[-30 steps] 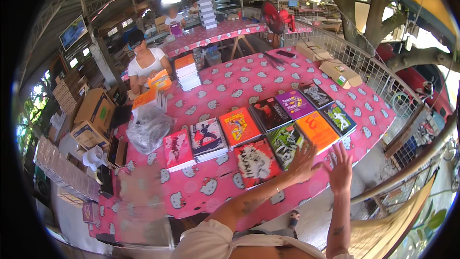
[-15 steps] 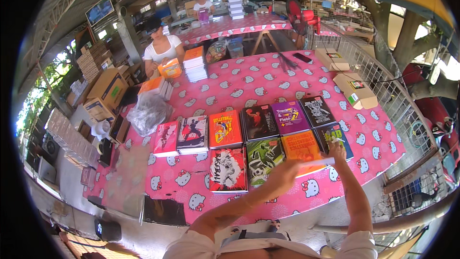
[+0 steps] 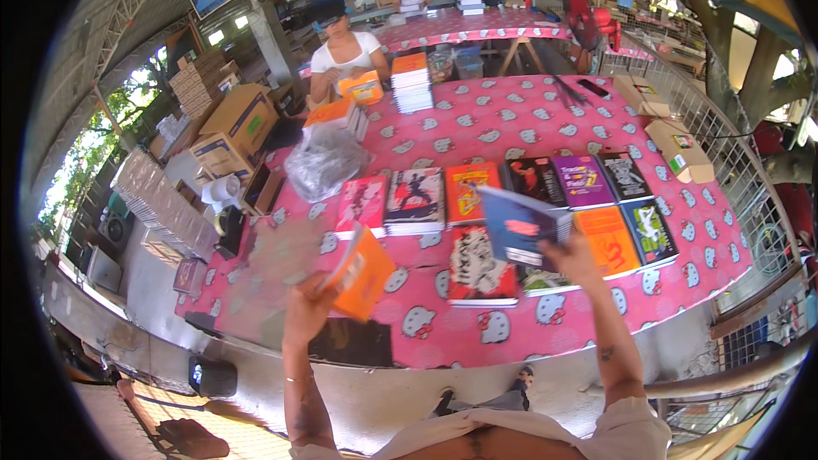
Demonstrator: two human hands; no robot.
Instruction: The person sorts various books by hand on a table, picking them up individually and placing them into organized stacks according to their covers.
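The person stands at the near edge of a long table (image 3: 596,119) covered in a pink patterned cloth, with a book lifted in each hand. The left hand (image 3: 308,305) has its grip closed on an orange book (image 3: 365,273), pinched at the lower corner so the cover tilts up and outward, clear of the cloth. The right hand (image 3: 573,257) grips a dark blue book (image 3: 518,226) from underneath, held flat-ish and angled over the front row, which lets the cover face upward like the ones already lying there.

Below the blue book, two rows of books lie face up side by side, edges nearly touching, so each cover can be seen at once: a pink one (image 3: 361,204), a black-and-white stack (image 3: 415,200), an orange-red one (image 3: 471,192), a purple one (image 3: 583,181), an orange one (image 3: 607,240) and a green one (image 3: 649,231) among them. A red and white book (image 3: 480,266) sits in the front row just beside the right hand.

Further up, a crumpled clear plastic bag (image 3: 324,162) lies on the cloth, and a co-worker in a white top (image 3: 345,55) holds a small orange box (image 3: 363,87) beside a stack of books (image 3: 412,83). Cardboard cartons (image 3: 239,123) stand off the table's left end, within reach for unpacking.
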